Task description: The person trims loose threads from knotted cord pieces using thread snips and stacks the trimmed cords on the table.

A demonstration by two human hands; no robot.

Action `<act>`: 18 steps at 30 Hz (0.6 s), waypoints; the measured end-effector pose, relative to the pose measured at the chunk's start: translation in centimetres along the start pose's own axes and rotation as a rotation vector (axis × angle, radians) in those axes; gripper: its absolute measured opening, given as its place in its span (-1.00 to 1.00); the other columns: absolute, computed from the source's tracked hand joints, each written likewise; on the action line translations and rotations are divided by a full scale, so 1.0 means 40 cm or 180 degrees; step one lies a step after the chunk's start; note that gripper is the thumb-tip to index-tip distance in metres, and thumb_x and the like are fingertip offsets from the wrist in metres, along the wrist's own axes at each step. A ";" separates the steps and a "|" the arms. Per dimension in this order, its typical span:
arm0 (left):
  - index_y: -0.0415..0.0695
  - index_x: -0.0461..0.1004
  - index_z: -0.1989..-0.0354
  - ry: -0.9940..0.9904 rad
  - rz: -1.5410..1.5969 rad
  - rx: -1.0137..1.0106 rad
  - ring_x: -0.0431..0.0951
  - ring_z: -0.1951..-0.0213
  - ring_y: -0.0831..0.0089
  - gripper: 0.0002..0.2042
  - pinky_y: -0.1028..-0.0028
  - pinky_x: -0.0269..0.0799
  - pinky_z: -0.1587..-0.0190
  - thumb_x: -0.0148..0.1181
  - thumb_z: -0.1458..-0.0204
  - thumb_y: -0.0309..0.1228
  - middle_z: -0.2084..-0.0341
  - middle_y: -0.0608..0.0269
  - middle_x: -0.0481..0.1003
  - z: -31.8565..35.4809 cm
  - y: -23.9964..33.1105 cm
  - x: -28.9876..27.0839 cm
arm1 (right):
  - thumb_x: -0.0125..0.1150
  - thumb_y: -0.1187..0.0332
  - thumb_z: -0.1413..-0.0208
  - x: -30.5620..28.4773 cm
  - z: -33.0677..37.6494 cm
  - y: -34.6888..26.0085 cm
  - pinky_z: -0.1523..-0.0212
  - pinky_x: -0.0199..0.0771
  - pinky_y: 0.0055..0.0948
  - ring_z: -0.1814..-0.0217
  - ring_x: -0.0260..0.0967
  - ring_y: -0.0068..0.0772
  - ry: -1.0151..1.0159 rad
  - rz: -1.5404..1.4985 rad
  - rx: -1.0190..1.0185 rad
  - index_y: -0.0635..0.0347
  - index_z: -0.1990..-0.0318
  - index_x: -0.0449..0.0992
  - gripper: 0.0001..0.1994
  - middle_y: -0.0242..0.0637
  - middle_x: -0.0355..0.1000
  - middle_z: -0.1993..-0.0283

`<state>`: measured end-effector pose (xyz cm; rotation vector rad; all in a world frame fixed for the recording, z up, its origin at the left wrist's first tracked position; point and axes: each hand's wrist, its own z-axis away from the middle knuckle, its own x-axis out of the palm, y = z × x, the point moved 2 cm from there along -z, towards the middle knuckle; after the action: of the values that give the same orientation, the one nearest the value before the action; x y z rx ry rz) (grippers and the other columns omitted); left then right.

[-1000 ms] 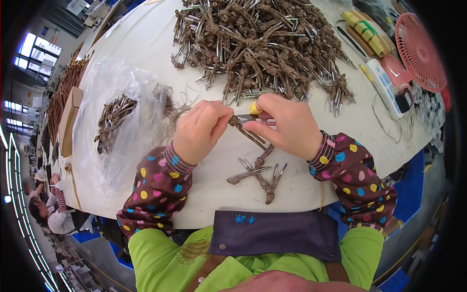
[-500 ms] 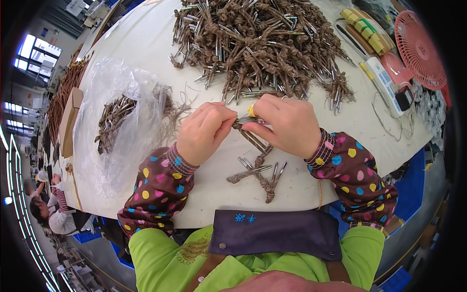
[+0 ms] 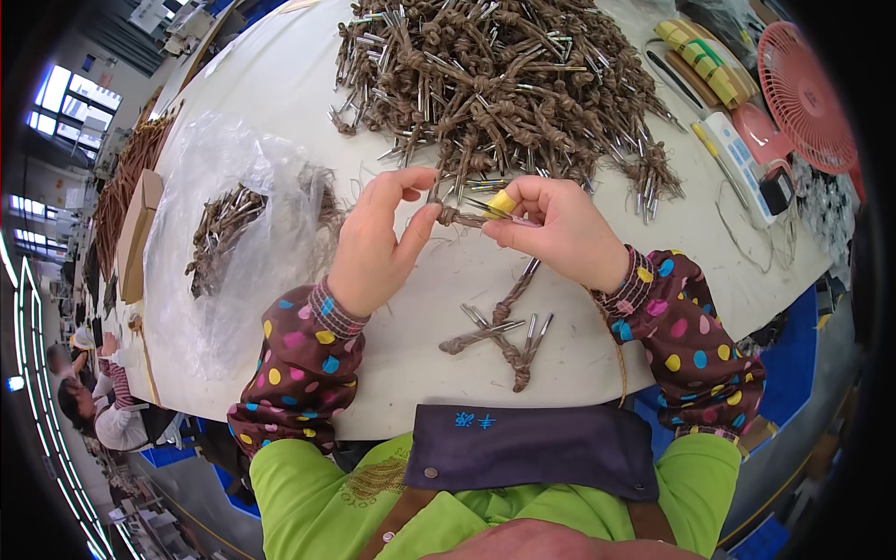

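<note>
My left hand (image 3: 378,229) has its thumb and index fingertip at a short brown knotted cord (image 3: 455,217), pinching it near the knot. In my right hand (image 3: 569,224) is a small pair of thread snips (image 3: 490,207) with yellow on the grip; the blades point left over the cord. The cord's other end runs toward the right fingers, which partly hide it. Below the hands, a few knotted cords with metal tips (image 3: 509,350) lie on the pale table (image 3: 420,392).
A large heap of brown knotted cords (image 3: 504,93) fills the far middle. Left stands a clear plastic bag (image 3: 224,317) by cord bundles (image 3: 224,229) and a cardboard box (image 3: 138,224). At right are a pink fan (image 3: 805,93), a white device (image 3: 737,154) and a pen-like tool (image 3: 719,159).
My left fingers have spread and the hand has turned upward by the knot. My right hand has moved slightly right and down, and the cord now lies more level between the hands.
</note>
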<state>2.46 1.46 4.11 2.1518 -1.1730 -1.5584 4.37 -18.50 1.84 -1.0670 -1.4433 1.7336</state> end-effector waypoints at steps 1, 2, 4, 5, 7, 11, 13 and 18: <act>-0.25 0.42 0.15 -0.0013 0.0011 0.0008 0.50 0.22 0.34 -0.81 0.40 0.39 0.09 0.14 -0.04 -0.53 0.37 0.17 0.51 -0.006 0.005 -0.008 | 0.30 0.42 0.01 -0.009 0.000 -0.001 0.47 0.22 -0.74 0.48 0.19 -0.82 0.0017 -0.0002 0.0009 0.30 0.30 0.47 -0.82 -0.53 0.35 0.49; -0.22 0.44 0.15 -0.0240 -0.0209 0.0347 0.48 0.18 0.32 -0.80 0.38 0.37 0.07 0.15 -0.03 -0.49 0.36 0.18 0.51 -0.010 0.013 -0.012 | 0.33 0.35 0.05 -0.016 -0.001 -0.002 0.46 0.28 -0.65 0.50 0.26 -0.71 -0.0037 0.0142 -0.0061 0.29 0.35 0.48 -0.79 -0.45 0.38 0.54; -0.19 0.46 0.15 -0.0480 -0.0420 0.0682 0.46 0.13 0.29 -0.79 0.36 0.34 0.05 0.16 -0.03 -0.45 0.35 0.19 0.52 -0.010 0.015 -0.012 | 0.35 0.29 0.08 -0.018 0.004 -0.002 0.45 0.34 -0.56 0.52 0.33 -0.61 -0.0087 0.0277 -0.0115 0.29 0.41 0.49 -0.76 -0.37 0.40 0.58; -0.17 0.49 0.19 -0.0795 -0.0666 0.0612 0.48 0.18 0.26 -0.81 0.36 0.35 0.08 0.17 -0.03 -0.43 0.37 0.19 0.52 -0.007 0.012 -0.006 | 0.34 0.35 0.06 -0.015 0.009 -0.003 0.49 0.26 -0.63 0.51 0.24 -0.71 -0.0101 0.0486 -0.0281 0.29 0.39 0.46 -0.80 -0.45 0.36 0.56; -0.16 0.52 0.23 -0.1122 -0.0917 0.0525 0.49 0.23 0.24 -0.83 0.36 0.36 0.12 0.18 -0.02 -0.41 0.40 0.20 0.53 0.000 -0.001 -0.001 | 0.33 0.42 0.03 -0.007 0.013 -0.007 0.52 0.17 -0.69 0.51 0.15 -0.80 -0.0129 0.0680 -0.0442 0.28 0.37 0.44 -0.82 -0.54 0.32 0.54; -0.11 0.60 0.32 -0.1858 0.0241 -0.0231 0.47 0.49 0.45 -0.84 0.46 0.37 0.34 0.23 -0.02 -0.31 0.52 0.26 0.54 0.017 -0.025 0.012 | 0.35 0.42 0.04 -0.001 0.015 -0.026 0.54 0.10 -0.69 0.54 0.05 -0.80 -0.0086 0.0787 -0.0582 0.27 0.37 0.43 -0.81 -0.56 0.25 0.57; -0.11 0.60 0.30 -0.1947 0.0850 -0.0702 0.45 0.54 0.56 -0.84 0.52 0.36 0.38 0.23 -0.03 -0.31 0.54 0.28 0.55 0.021 -0.033 0.018 | 0.35 0.42 0.03 0.001 0.017 -0.026 0.54 0.08 -0.69 0.54 0.02 -0.80 -0.0116 0.0681 -0.0552 0.26 0.36 0.43 -0.81 -0.57 0.22 0.57; -0.31 0.54 0.30 -0.1907 0.2382 -0.1671 0.46 0.38 0.61 -0.82 0.58 0.40 0.26 0.13 -0.12 -0.42 0.43 0.27 0.55 0.023 -0.036 0.032 | 0.35 0.42 0.03 -0.011 0.014 -0.025 0.51 0.06 -0.70 0.51 0.01 -0.81 0.0080 0.0126 -0.0685 0.25 0.36 0.42 -0.80 -0.61 0.20 0.56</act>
<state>2.45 1.72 2.00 0.7850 -1.3022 -1.8632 4.04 -18.94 2.93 -1.2319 -1.6308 1.6125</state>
